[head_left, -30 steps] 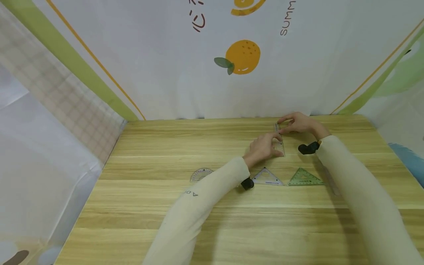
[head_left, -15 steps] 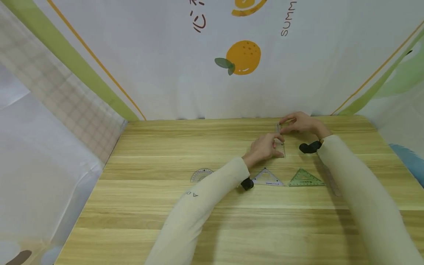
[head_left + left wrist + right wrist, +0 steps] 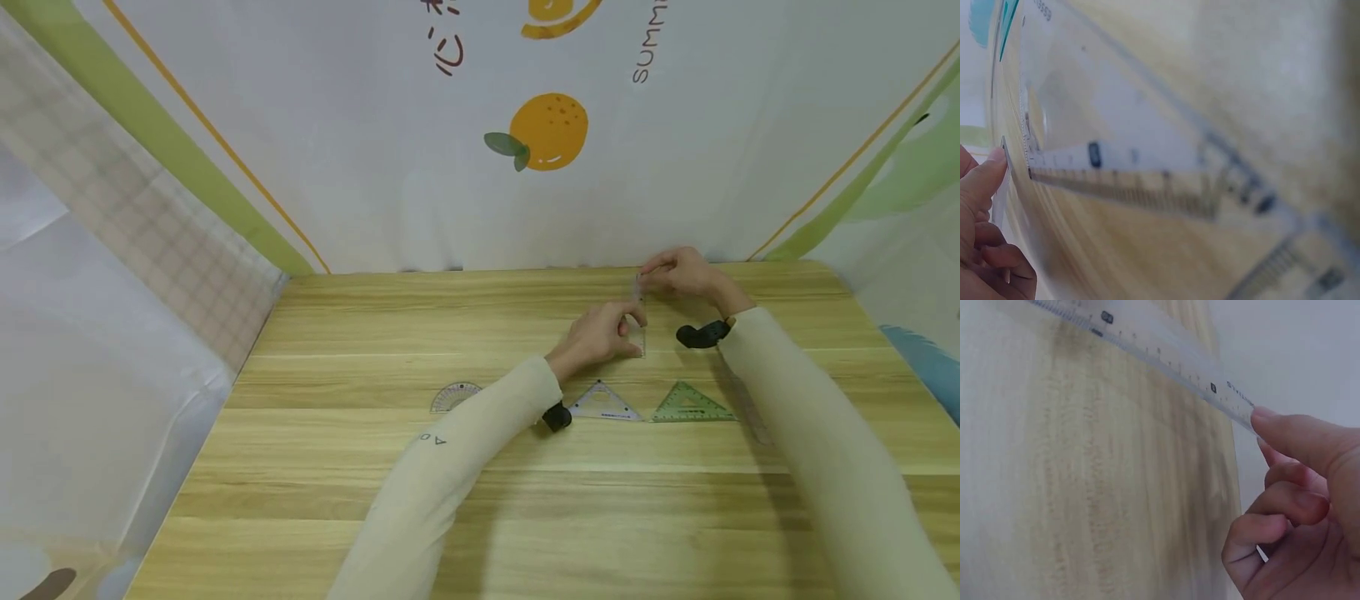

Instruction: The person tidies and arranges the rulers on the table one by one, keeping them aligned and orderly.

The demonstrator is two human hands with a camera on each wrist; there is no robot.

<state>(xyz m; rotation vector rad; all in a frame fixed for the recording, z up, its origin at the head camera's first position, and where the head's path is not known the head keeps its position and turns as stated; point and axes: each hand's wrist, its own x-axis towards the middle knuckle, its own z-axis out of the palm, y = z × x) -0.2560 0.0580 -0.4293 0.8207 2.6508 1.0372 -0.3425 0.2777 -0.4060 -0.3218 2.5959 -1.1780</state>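
Note:
A clear straight ruler (image 3: 638, 287) lies lengthwise near the table's far edge, between my two hands. My right hand (image 3: 684, 272) pinches its far end between thumb and fingertips; the right wrist view shows that grip on the ruler (image 3: 1166, 361), which slants up off the wood. Toward the ruler's near end, my left hand (image 3: 600, 331) holds it with thumb and curled fingers. In the left wrist view the thumb (image 3: 988, 172) presses on a thin clear edge, and a blurred clear set square (image 3: 1104, 125) fills the foreground.
Across the middle of the wooden table (image 3: 337, 492) lie a protractor (image 3: 452, 397), partly under the left sleeve, a clear set square (image 3: 602, 406) and a green set square (image 3: 690, 405). A clear strip (image 3: 750, 412) shows beside the right sleeve. A printed cloth (image 3: 360, 167) hangs behind.
The right hand has shifted slightly right and up, bringing the ruler's far end with it. The left hand stays nearly where it was, keeping hold of the ruler.

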